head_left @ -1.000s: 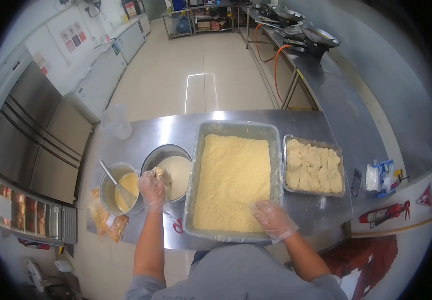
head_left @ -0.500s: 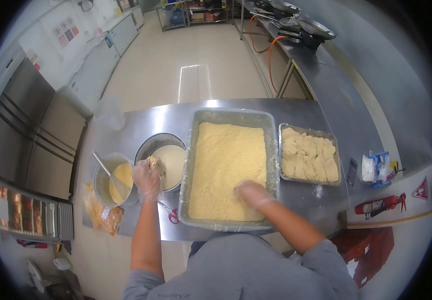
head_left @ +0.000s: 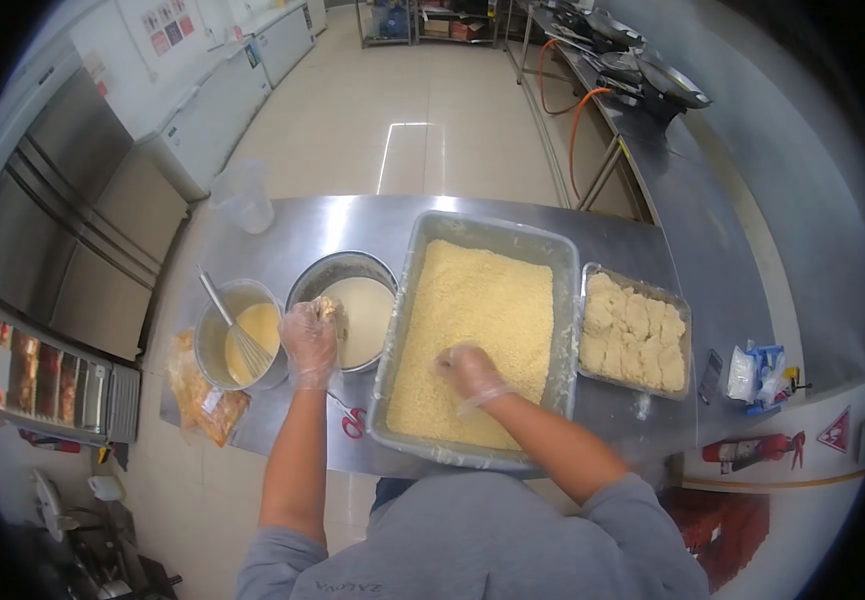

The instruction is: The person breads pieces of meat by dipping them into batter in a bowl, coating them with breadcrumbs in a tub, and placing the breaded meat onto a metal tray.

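My left hand (head_left: pixel 310 343), in a clear plastic glove, is held closed over the left rim of a metal pot (head_left: pixel 302 292) of pale batter (head_left: pixel 362 320). Tan, lumpy crumbs cling about its fingertips, hiding what they grip. My right hand (head_left: pixel 470 372), gloved too, is curled closed just above or touching the yellow breadcrumbs (head_left: pixel 492 300) in a large grey tub (head_left: pixel 564 385). What is in its fingers is hidden. Right of the tub, a metal tray (head_left: pixel 635 391) holds rows of crumb-coated pieces (head_left: pixel 632 335).
Left of the pot, a pot (head_left: pixel 214 375) of yellow liquid holds a whisk (head_left: pixel 247 345). A plastic bag (head_left: pixel 207 400), red-handled scissors (head_left: pixel 354 423) and a clear jug (head_left: pixel 244 200) are on the steel table (head_left: pixel 342 215). A phone (head_left: pixel 710 375) lies beyond the tray.
My right hand has moved left and slightly up across the crumbs. My left hand stays at the batter pot's edge. The camera view has shifted a little.
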The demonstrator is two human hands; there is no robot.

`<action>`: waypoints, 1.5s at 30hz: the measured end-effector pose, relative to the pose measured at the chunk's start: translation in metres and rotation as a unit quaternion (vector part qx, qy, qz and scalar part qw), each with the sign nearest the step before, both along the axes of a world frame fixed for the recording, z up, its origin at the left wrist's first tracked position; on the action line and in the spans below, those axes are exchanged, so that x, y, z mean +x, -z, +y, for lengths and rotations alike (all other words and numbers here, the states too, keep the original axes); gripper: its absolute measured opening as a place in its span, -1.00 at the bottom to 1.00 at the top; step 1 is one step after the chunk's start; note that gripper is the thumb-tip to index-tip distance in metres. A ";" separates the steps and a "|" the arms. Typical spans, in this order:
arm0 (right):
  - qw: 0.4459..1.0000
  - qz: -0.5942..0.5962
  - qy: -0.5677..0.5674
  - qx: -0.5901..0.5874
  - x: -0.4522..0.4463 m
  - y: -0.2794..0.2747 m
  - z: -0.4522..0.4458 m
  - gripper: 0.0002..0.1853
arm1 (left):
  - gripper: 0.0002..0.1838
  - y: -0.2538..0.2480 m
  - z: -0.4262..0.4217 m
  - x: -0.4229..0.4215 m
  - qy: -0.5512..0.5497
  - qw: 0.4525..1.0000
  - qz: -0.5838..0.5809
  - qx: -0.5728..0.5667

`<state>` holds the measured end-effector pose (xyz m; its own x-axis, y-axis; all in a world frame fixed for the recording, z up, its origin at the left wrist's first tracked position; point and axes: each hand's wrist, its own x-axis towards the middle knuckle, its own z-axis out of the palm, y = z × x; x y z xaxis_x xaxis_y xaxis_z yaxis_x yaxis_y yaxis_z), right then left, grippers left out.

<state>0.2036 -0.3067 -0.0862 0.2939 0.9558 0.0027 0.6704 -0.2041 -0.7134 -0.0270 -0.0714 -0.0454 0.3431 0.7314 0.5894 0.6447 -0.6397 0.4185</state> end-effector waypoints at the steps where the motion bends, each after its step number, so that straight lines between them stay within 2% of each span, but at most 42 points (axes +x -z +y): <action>1: 1.000 0.025 0.010 -0.007 -0.008 0.007 0.006 -0.76 | -0.85 0.001 0.001 0.000 -0.001 1.000 -0.003 0.012; 3: 0.996 0.074 0.032 -0.022 -0.021 0.021 0.013 -0.76 | -0.80 -0.001 -0.002 0.002 -0.003 0.999 -0.010 0.035; 6: 0.999 -0.045 0.013 -0.019 -0.020 0.039 0.016 -0.74 | -0.79 -0.012 -0.010 0.005 0.002 0.999 -0.041 0.002; 8: 0.994 0.096 0.060 -0.004 -0.017 0.049 0.013 -0.71 | -0.79 -0.006 -0.008 0.004 -0.001 0.999 -0.040 -0.008; 9: 0.989 0.123 0.076 -0.011 -0.014 0.045 0.012 -0.71 | -0.79 -0.004 -0.006 0.003 -0.002 0.999 -0.039 -0.012; 10: 0.984 0.151 0.092 -0.018 -0.012 0.032 0.011 -0.70 | -0.81 -0.004 -0.006 0.003 0.000 0.999 -0.048 -0.016; 12: 0.984 0.120 0.114 -0.066 0.003 -0.004 0.005 -0.71 | -0.82 -0.004 -0.008 0.003 0.007 0.998 -0.065 -0.026; 15: 0.914 0.363 0.177 -0.049 0.031 -0.042 -0.015 -0.77 | -0.83 0.010 0.001 -0.003 0.013 0.999 -0.025 0.032; 18: 0.879 0.426 0.215 0.012 0.064 -0.089 -0.050 -0.80 | -0.87 0.006 -0.002 -0.002 0.080 0.992 -0.092 0.010; 21: 0.853 0.378 0.359 0.020 0.089 -0.164 -0.089 -0.81 | -0.91 0.009 0.000 0.000 0.063 0.994 -0.087 -0.015; 23: 0.818 0.389 0.402 0.133 0.124 -0.148 -0.115 -0.85 | -0.91 0.007 -0.001 0.002 0.052 0.995 -0.080 -0.026; 25: 0.845 0.282 0.430 0.149 0.161 -0.119 -0.145 -0.86 | -0.90 0.005 -0.001 0.001 0.054 0.994 -0.086 -0.031; 28: 0.914 0.023 0.402 -0.039 0.207 -0.074 -0.184 -0.75 | -0.89 0.014 0.004 0.000 0.057 0.992 -0.103 -0.050; 31: 0.925 -0.019 0.366 -0.100 0.215 -0.041 -0.203 -0.54 | -0.87 0.008 -0.001 0.001 0.066 0.990 -0.115 -0.039; 35: 0.897 -0.034 0.432 -0.082 0.228 -0.023 -0.211 -0.54 | -0.87 0.005 -0.002 -0.001 0.060 0.995 -0.085 -0.015; 38: 0.893 -0.031 0.444 -0.068 0.229 -0.040 -0.211 -0.55 | -0.88 0.005 -0.001 0.002 0.062 0.993 -0.100 -0.030; 41: 0.897 -0.044 0.433 -0.076 0.225 -0.051 -0.202 -0.57 | -0.87 0.000 -0.003 0.004 0.058 0.993 -0.094 -0.029; 45: 0.910 -0.076 0.395 -0.102 0.236 -0.016 -0.198 -0.61 | -0.85 -0.001 -0.004 0.005 0.049 0.994 -0.097 -0.027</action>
